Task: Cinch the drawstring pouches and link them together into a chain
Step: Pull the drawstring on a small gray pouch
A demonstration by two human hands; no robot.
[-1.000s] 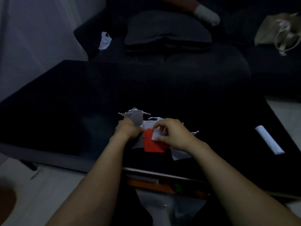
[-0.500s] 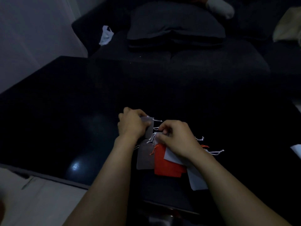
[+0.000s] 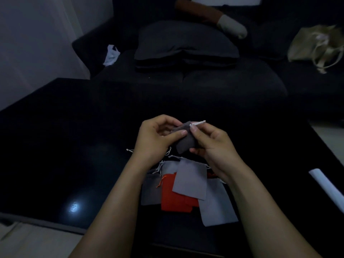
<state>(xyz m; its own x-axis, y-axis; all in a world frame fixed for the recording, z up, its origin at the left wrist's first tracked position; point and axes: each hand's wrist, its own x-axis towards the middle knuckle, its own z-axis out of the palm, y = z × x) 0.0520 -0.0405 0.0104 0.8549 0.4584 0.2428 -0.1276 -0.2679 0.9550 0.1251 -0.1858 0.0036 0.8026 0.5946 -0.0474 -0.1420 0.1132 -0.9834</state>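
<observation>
Left hand (image 3: pixel 154 138): thumb pinches dark pouch (image 3: pixel 184 140).
Right hand (image 3: pixel 214 144): fingertips grip its white string (image 3: pixel 197 123).
Pouch mouth: hidden behind fingers.

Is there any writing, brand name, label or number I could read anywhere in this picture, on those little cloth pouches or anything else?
None: no readable text anywhere in this dim view.
Dark grey pouch held by the left hand and right hand: plain cloth.
Orange pouch and grey pouches on the black table: plain.
White roll and beige bag: no marks can be made out.
</observation>
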